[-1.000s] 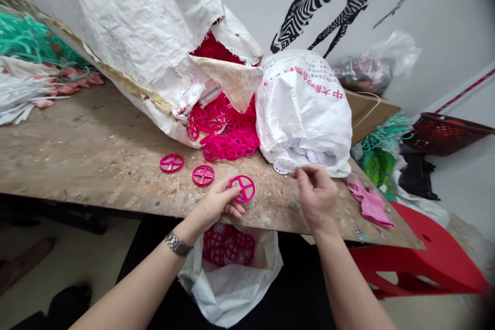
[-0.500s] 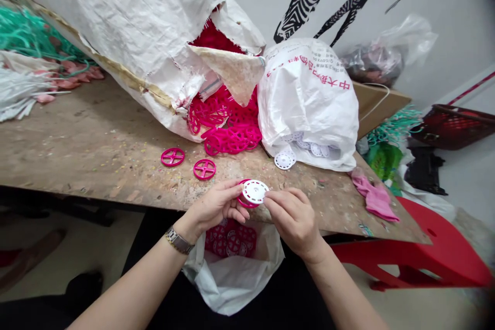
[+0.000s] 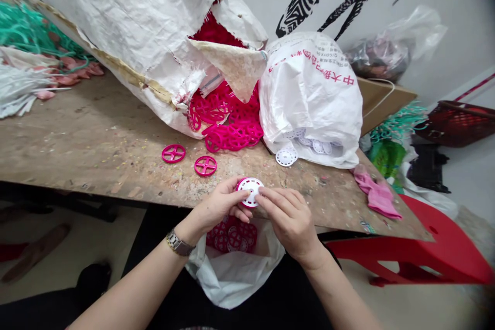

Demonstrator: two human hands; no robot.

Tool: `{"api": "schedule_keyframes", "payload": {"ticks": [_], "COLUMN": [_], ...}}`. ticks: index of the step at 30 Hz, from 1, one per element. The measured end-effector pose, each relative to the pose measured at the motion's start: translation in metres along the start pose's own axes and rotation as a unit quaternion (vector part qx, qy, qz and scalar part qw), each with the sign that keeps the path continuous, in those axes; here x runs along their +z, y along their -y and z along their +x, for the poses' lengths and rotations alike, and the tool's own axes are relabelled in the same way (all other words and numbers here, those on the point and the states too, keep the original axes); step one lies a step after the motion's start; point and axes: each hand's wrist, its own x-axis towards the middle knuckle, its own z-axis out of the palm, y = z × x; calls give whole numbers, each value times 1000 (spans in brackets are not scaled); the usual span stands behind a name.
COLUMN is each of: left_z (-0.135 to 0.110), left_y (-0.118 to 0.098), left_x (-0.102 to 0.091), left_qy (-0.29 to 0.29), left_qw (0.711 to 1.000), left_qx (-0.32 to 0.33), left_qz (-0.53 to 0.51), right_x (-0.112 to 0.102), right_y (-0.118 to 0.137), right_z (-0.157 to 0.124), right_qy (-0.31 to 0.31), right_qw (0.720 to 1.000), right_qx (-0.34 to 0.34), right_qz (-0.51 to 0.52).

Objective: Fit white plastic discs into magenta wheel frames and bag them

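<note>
Between my two hands is a white slotted disc (image 3: 251, 185) lying against a pink spoked ring, whose edge shows at the left. My left hand (image 3: 229, 200) grips both from the left, its thumb on the disc's face. The fingers of my right hand (image 3: 288, 214) pinch the disc's right edge. Below them, an open white bag (image 3: 235, 281) holds several pink and white wheels (image 3: 232, 235). Two loose pink rings, one farther left (image 3: 174, 153) and one nearer my hands (image 3: 205, 166), lie on the wooden table (image 3: 127, 149).
A large torn white sack (image 3: 127, 26) spills pink rings (image 3: 234, 134) onto the table. Right of it, a white printed bag (image 3: 309, 98) holds white discs, with one disc (image 3: 286, 157) at its mouth. A pink cloth piece (image 3: 377, 193) and red stool (image 3: 436, 247) are at the right.
The white disc has come down flatter over the pink ring, covering more of it. My left thumb has moved onto the disc's face. The view has shifted slightly.
</note>
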Motion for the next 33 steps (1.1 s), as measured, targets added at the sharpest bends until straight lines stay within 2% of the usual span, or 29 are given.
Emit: {"api": "schedule_keyframes", "payload": {"ticks": [3,5,7,10,13,15,17,21,24,26,29,33], "left_z": [-1,-2,-3,-5,-8,-9,-11,-15,-16,-16,-15,-15], "left_y": [2,4,6,10,12,12,11,11,17,21,22,14], "left_x": [0,-1,0,2,5,7,9,13,16,18,20,21], "left_qy": [-6,-4,1,11,28,32,25,-1,-30,-53,-68,-33], "left_qw": [999,998,996,991,984,976,964,923,916,916,926,943], "left_qx": [26,39,51,71,95,110,130,187,201,199,172,134], "left_qz": [30,54,78,111,150,184,230,337,346,343,329,301], "right_x": [3,5,6,8,8,8,8,6,5,6,8,13], "right_y": [9,14,17,19,21,24,27,30,32,32,32,28], "right_z": [-4,-6,-5,-1,4,7,7,6,5,5,7,8], "right_qy": [-34,-47,-40,-23,-40,-56,-63,-62,-65,-68,-67,-82], "right_qw": [985,948,896,825,785,775,779,815,839,843,827,784], "right_qx": [142,267,362,431,468,482,482,458,445,444,462,505], "right_qz": [89,167,253,365,404,405,396,349,307,295,312,351]}}
